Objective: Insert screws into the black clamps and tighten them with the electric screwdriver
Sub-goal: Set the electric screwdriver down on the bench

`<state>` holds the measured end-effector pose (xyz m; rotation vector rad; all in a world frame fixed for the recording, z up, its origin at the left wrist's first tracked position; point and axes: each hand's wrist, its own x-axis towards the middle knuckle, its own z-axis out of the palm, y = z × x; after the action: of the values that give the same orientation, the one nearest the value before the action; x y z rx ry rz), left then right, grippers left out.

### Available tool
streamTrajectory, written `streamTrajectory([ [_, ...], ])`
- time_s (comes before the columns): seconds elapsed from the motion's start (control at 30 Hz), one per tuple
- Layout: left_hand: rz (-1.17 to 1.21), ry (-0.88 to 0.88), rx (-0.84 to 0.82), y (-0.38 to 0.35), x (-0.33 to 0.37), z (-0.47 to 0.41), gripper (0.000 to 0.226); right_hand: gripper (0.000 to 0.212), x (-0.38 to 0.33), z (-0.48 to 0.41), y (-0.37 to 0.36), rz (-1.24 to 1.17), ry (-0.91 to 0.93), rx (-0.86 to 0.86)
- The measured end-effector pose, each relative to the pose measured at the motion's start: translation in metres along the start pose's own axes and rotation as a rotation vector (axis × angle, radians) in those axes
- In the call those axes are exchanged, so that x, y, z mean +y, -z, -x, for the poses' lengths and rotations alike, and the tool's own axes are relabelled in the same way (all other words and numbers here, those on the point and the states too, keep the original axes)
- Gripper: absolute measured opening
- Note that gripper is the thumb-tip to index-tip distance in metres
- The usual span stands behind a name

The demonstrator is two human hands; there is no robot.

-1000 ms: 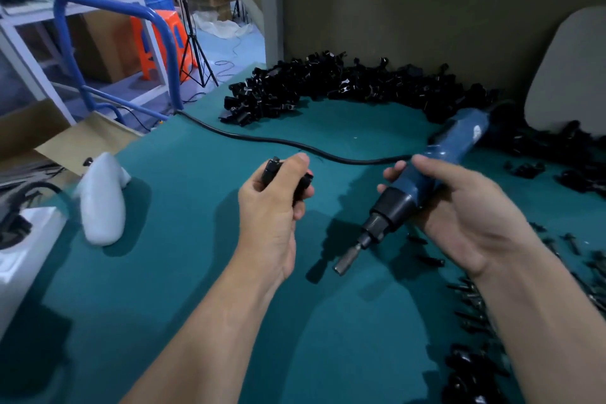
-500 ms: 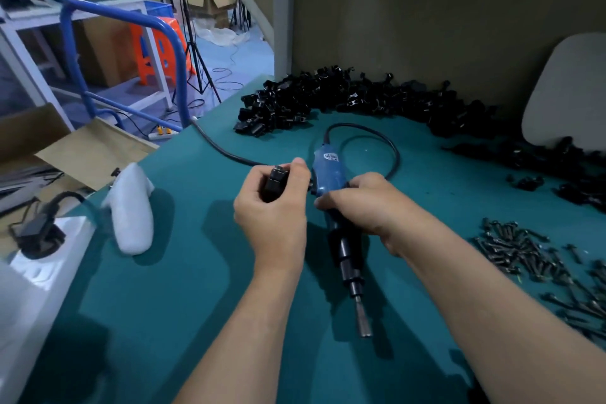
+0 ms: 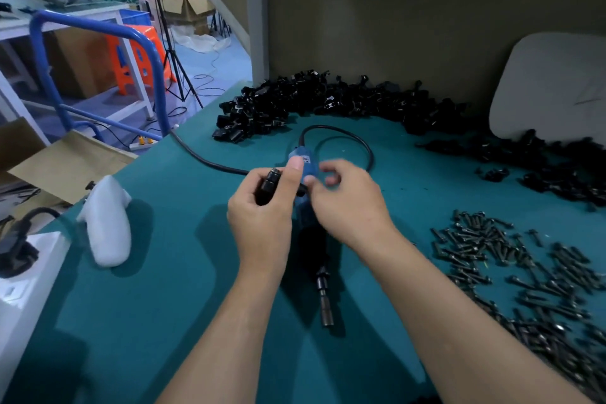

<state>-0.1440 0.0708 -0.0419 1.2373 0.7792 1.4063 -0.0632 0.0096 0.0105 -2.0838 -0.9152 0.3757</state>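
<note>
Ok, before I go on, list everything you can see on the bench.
Table: one, teal, under everything.
Clamp pile: many, black, along the back wall.
Clamp: one, black, in the left hand.
Screws: many, dark, heaped at right.
Electric screwdriver: one, blue and black, lying mid-table, bit toward the person.
Cable: one, black, looping from the screwdriver off the left edge.
White object: one, white, table's left side.
Panel: one, pale grey, leaning back right.
Left hand: grips the clamp.
Right hand: over the screwdriver, fingers blurred.
</note>
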Motion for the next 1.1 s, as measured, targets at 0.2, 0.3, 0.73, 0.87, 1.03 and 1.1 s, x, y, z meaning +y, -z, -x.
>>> streamTrajectory([
  [0.2, 0.007, -0.122, -0.221, -0.012, 0.023, 0.029, 0.031, 0.027, 0.005, 0.055, 0.041, -0.308, 0.214, -0.082],
  [0.3, 0.004, -0.229, -0.410, -0.025, 0.051, 0.058, 0.021, 0.025, 0.025, 0.087, 0.075, -0.330, 0.161, 0.085],
  [0.73, -0.160, -0.269, -1.181, -0.157, 0.089, 0.298, 0.020, 0.003, 0.172, 0.267, 0.274, -0.203, -0.226, 0.938],
  [0.87, -0.181, -0.261, -1.215, -0.193, 0.096, 0.352, 0.027, 0.010, 0.206, 0.295, 0.305, -0.047, -0.365, 1.021],
  [1.03, -0.261, -0.209, -1.258, -0.235, 0.092, 0.376, 0.017, 0.025, 0.235, 0.288, 0.325, 0.168, -0.447, 0.982],
  [1.1, -0.339, -0.224, -1.265, -0.244, 0.086, 0.378, 0.015, 0.026, 0.243, 0.282, 0.325, 0.322, -0.469, 0.940],
])
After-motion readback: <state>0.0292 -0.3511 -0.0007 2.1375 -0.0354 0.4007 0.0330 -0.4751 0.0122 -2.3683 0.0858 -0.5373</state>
